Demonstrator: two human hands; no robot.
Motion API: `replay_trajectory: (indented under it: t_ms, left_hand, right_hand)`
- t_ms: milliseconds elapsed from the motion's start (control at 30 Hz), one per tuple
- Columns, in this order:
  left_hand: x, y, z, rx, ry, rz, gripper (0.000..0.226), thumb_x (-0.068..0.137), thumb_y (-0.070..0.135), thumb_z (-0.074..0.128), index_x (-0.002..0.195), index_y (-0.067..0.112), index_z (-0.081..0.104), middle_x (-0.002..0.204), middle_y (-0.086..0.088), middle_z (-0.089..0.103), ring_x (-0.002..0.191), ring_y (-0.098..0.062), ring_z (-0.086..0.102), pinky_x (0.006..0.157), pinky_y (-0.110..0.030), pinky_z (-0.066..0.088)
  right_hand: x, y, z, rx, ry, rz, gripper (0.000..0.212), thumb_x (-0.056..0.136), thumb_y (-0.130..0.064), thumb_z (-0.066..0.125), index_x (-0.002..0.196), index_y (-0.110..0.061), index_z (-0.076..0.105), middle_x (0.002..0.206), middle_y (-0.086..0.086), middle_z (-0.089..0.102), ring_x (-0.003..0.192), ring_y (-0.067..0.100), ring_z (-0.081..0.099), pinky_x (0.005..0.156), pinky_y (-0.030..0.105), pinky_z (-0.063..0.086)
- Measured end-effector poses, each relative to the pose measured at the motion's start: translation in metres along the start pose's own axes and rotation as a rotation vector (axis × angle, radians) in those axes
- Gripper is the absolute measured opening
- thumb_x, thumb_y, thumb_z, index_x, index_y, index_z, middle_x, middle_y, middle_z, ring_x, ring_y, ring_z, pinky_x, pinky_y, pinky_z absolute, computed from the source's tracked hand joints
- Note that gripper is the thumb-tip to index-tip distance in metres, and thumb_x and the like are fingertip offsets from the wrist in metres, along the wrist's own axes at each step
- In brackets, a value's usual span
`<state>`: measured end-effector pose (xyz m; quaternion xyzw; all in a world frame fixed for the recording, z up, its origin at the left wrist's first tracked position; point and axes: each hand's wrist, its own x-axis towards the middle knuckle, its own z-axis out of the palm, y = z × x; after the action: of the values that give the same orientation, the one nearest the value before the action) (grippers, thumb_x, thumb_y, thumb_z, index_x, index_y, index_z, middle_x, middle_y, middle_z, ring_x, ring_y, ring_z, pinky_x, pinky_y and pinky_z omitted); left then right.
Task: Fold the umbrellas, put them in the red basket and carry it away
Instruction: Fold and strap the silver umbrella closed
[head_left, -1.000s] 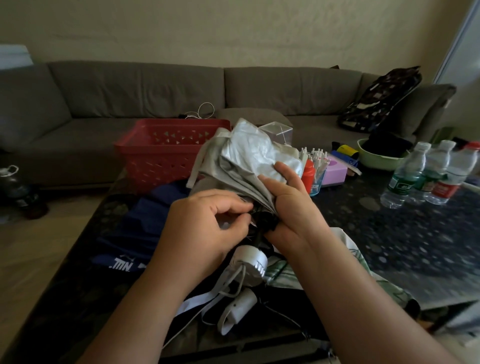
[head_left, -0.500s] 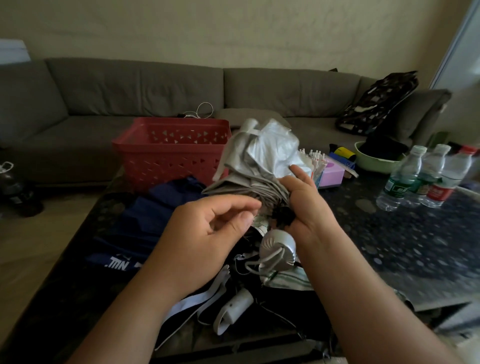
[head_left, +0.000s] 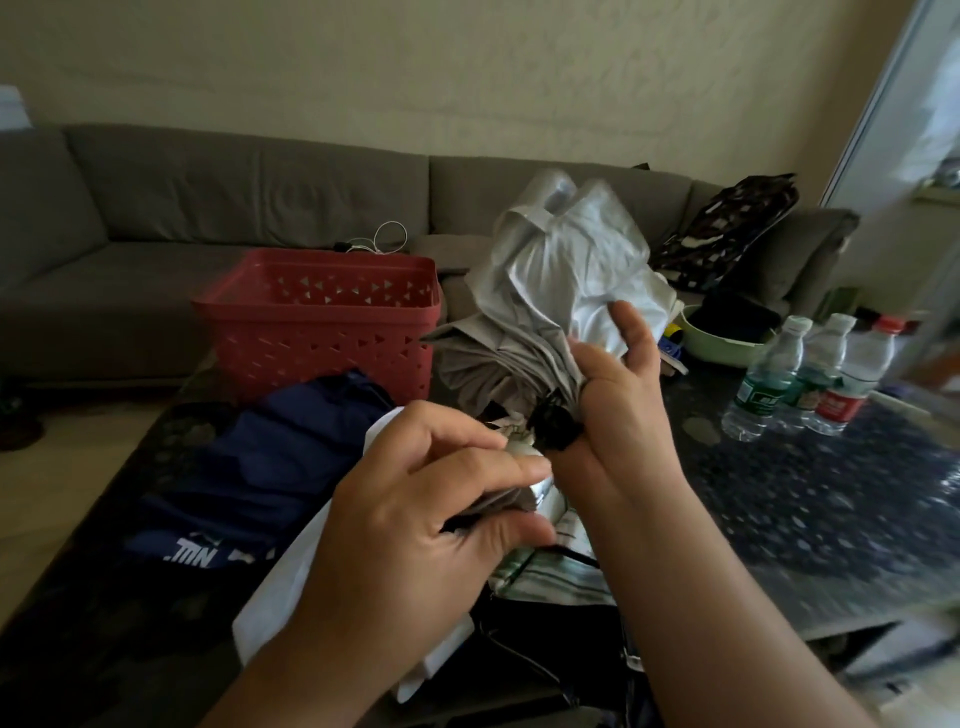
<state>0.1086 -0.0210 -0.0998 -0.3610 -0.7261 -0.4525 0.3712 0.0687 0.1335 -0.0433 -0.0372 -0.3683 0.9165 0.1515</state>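
Right hand (head_left: 618, 415) wraps the bunched neck of the crumpled silver-grey fabric umbrella (head_left: 561, 291), canopy pointing to 12 o'clock. Left hand (head_left: 431, 509) curls round its pale handle end at 7 o'clock of the right. Red perforated plastic basket (head_left: 322, 322) sits at 10 o'clock on the dark speckled table (head_left: 831, 493), navy folded umbrella (head_left: 291, 452) just before it.

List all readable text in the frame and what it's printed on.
"NUL": white letters, seen upside down, on the navy blue umbrella lying on the table; any further letters are cut off or unclear.
Labels on the three water bottles, two green and one red: print too small and blurred to read.
Nothing else carries legible text.
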Motion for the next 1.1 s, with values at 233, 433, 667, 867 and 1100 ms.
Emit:
replay_trajectory:
  t_ms: [233,433,667,867,1100]
  left_hand:
    - [0.001,-0.003,0.0,0.011,0.09,-0.035,0.03,0.085,0.044,0.079,0.107,0.029,0.067,0.105,0.004,0.063,0.106,-0.003,0.066,0.087,-0.015,0.054]
    - [-0.004,-0.002,0.004,0.035,0.159,-0.068,0.026,0.088,0.034,0.076,0.108,0.02,0.068,0.113,0.002,0.059,0.116,-0.002,0.062,0.095,-0.012,0.048]
    - [-0.006,-0.002,0.006,-0.138,0.119,-0.175,0.031,0.096,0.032,0.065,0.123,0.032,0.052,0.143,0.021,0.058,0.133,-0.006,0.061,0.102,-0.02,0.052]
    - [-0.008,-0.007,0.002,-0.021,0.103,-0.122,0.033,0.099,0.03,0.061,0.13,0.021,0.05,0.144,0.019,0.053,0.136,0.0,0.056,0.105,-0.017,0.048]
    - [0.002,-0.008,-0.005,0.104,0.02,-0.135,0.046,0.099,0.037,0.061,0.143,0.023,0.057,0.14,0.022,0.054,0.137,0.007,0.049,0.11,-0.011,0.038]
  right_hand:
    - [-0.018,0.01,0.017,-0.086,-0.094,-0.133,0.056,0.098,0.011,0.054,0.131,-0.034,0.057,0.124,0.022,0.067,0.09,0.031,0.073,0.084,0.056,0.061]
    - [-0.025,0.012,0.021,-0.069,-0.104,-0.154,0.054,0.099,0.008,0.057,0.133,-0.035,0.056,0.109,0.016,0.072,0.078,0.024,0.073,0.07,0.041,0.062]
    - [-0.025,0.014,0.023,-0.068,-0.052,-0.199,0.05,0.099,0.002,0.061,0.125,-0.04,0.059,0.089,0.004,0.077,0.082,0.031,0.063,0.085,0.057,0.058]
    - [-0.026,0.015,0.023,-0.078,-0.068,-0.213,0.051,0.098,0.005,0.06,0.126,-0.038,0.058,0.071,-0.002,0.069,0.086,0.03,0.054,0.08,0.052,0.048]
    - [-0.026,0.013,0.026,-0.104,-0.044,-0.287,0.051,0.098,0.006,0.06,0.127,-0.036,0.057,0.113,0.011,0.072,0.086,0.029,0.067,0.091,0.068,0.055]
